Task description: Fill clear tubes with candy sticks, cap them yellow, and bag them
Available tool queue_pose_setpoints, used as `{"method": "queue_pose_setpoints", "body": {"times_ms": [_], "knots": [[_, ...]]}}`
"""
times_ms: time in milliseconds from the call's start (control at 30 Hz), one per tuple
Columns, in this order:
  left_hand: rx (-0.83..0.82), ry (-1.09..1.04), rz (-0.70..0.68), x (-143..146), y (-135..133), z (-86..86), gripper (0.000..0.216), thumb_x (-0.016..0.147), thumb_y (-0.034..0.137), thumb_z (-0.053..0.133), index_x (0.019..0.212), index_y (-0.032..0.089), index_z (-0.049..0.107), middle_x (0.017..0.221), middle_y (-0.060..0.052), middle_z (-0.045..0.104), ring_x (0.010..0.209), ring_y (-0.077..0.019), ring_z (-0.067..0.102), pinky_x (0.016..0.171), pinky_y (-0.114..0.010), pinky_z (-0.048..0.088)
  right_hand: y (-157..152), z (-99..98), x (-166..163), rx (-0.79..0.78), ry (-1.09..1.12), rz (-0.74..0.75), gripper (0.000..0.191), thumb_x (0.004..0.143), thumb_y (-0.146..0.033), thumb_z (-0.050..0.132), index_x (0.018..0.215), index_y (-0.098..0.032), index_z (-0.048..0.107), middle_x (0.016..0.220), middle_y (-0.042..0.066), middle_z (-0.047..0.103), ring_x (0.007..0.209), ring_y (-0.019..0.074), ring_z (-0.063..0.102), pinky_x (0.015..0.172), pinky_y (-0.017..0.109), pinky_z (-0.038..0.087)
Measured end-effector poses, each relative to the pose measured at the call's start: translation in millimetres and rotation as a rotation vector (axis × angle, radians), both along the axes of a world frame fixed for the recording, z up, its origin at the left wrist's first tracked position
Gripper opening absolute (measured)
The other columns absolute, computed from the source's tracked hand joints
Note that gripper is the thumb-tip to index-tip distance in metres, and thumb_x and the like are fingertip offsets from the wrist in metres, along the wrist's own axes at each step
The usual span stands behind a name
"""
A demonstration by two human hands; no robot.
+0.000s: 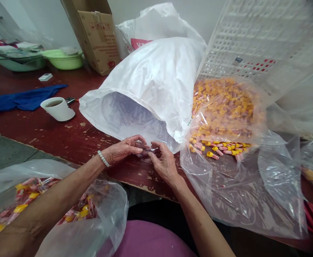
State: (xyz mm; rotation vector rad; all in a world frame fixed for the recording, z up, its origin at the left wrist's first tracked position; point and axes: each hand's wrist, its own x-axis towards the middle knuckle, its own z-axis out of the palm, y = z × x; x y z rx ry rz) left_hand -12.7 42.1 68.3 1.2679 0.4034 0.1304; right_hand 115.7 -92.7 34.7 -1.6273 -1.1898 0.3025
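Head view: clear plastic [145,152] held between left hand [124,149], right hand [165,162].

A white cup [61,111] w/ dark liquid [54,103] is standing nr the counter's [33,128] near edge, L side, w/ a sm. blk item [70,100] lying just behind. A blue cloth [25,98] is lying farther L, also twd that edge. A sm. white item [45,77] is lying btwn the cloth & far edge. Twd the far L corner, a lt-green basin [64,62] is sitting beside a darker basin [25,65] w/ stuff piled in. A cardboard box [99,44] is standing twd the far edge.
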Motion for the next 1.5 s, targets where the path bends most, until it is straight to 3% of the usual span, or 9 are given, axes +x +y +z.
{"method": "queue_pose_setpoints", "body": {"times_ms": [200, 333, 500, 667, 833, 1000, 1233, 1333, 1500], "knots": [[-0.070, 0.031, -0.132, -5.0, -2.8, -6.8, 0.044, 0.066, 0.012, 0.070, 0.106, 0.020, 0.054, 0.083, -0.003, 0.067, 0.074, -0.0145, 0.062, 0.071, -0.027, 0.046, 2.4, 4.5, -10.7, -0.002, 0.143, 0.058, 0.032, 0.081, -0.023, 0.058, 0.112, -0.021, 0.054, 0.097, 0.003, 0.067, 0.075, 0.0131, 0.064, 0.070, 0.027, 0.052], [-0.118, 0.061, -0.142, -7.5, -0.5, -19.2, 0.040, 0.064, 0.014, 0.071, 0.103, 0.014, 0.060, 0.081, -0.005, 0.066, 0.061, -0.0123, 0.059, 0.058, -0.024, 0.044, 9.2, 8.5, 1.5, -0.071, -0.141, 0.047, 0.021, 0.086, -0.025, 0.052, 0.106, -0.021, 0.058, 0.098, 0.005, 0.067, 0.085, 0.0171, 0.062, 0.079, 0.032, 0.050], [-0.186, -0.003, 0.095, -8.9, 4.3, -22.2, 0.029, 0.063, 0.013, 0.073, 0.090, 0.013, 0.064, 0.063, 0.001, 0.058, 0.056, -0.0101, 0.056, 0.055, -0.023, 0.041, 19.1, -1.0, 35.6, -0.405, -0.637, -0.202, 0.024, 0.084, -0.021, 0.054, 0.107, -0.017, 0.060, 0.113, 0.016, 0.057, 0.104, 0.0311, 0.048, 0.083, 0.046, 0.043], [-0.058, -0.030, 0.360, 2.9, 5.4, -15.3, 0.028, 0.059, 0.016, 0.077, 0.080, 0.014, 0.059, 0.066, 0.002, 0.062, 0.056, -0.0103, 0.059, 0.052, -0.022, 0.041, 23.2, -7.7, 40.8, -0.505, -0.683, -0.232, 0.021, 0.083, -0.020, 0.056, 0.103, -0.019, 0.061, 0.114, 0.014, 0.054, 0.102, 0.0288, 0.047, 0.079, 0.042, 0.043], [0.033, -0.113, 0.478, 16.0, 4.8, -15.8, 0.036, 0.055, 0.014, 0.079, 0.081, 0.015, 0.055, 0.082, -0.002, 0.069, 0.064, -0.0101, 0.061, 0.053, -0.019, 0.041, 17.8, -7.4, 28.1, -0.327, -0.550, -0.250, 0.023, 0.084, -0.022, 0.055, 0.106, -0.016, 0.058, 0.110, 0.012, 0.060, 0.104, 0.0275, 0.048, 0.087, 0.043, 0.041], [-0.073, -0.169, 0.377, 18.1, -9.1, -17.6, 0.032, 0.059, 0.013, 0.078, 0.082, 0.015, 0.056, 0.086, -0.001, 0.067, 0.074, -0.0120, 0.063, 0.060, -0.020, 0.046, 9.9, -0.6, 5.0, 0.006, -0.011, -0.098, 0.021, 0.085, -0.028, 0.055, 0.103, -0.017, 0.058, 0.098, 0.007, 0.066, 0.091, 0.0186, 0.060, 0.080, 0.032, 0.048], [-0.176, -0.224, 0.342, 15.6, -21.1, -16.9, 0.029, 0.063, 0.011, 0.076, 0.084, 0.016, 0.057, 0.081, 0.004, 0.060, 0.071, -0.0075, 0.059, 0.064, -0.019, 0.049, 8.8, 6.3, -17.6, 0.121, 0.488, 0.018, 0.019, 0.083, -0.028, 0.057, 0.100, -0.019, 0.057, 0.100, 0.003, 0.068, 0.087, 0.0147, 0.064, 0.081, 0.030, 0.051], [-0.138, -0.214, 0.344, 11.9, -19.7, -15.7, 0.029, 0.064, 0.013, 0.076, 0.084, 0.016, 0.056, 0.079, 0.004, 0.061, 0.071, -0.0091, 0.060, 0.064, -0.020, 0.049, 5.3, 8.7, -16.2, 0.094, 0.457, 0.055, 0.019, 0.086, -0.028, 0.053, 0.103, -0.020, 0.057, 0.101, 0.003, 0.067, 0.085, 0.0143, 0.063, 0.080, 0.030, 0.050], [-0.032, -0.141, 0.433, 1.3, -7.5, -9.6, 0.029, 0.066, 0.019, 0.076, 0.083, 0.016, 0.054, 0.090, -0.004, 0.070, 0.081, -0.0158, 0.065, 0.065, -0.023, 0.050, -5.5, 10.8, -5.6, -0.003, -0.076, -0.003, 0.020, 0.083, -0.020, 0.054, 0.102, -0.020, 0.062, 0.098, 0.006, 0.064, 0.095, 0.0199, 0.057, 0.086, 0.036, 0.046]]}}
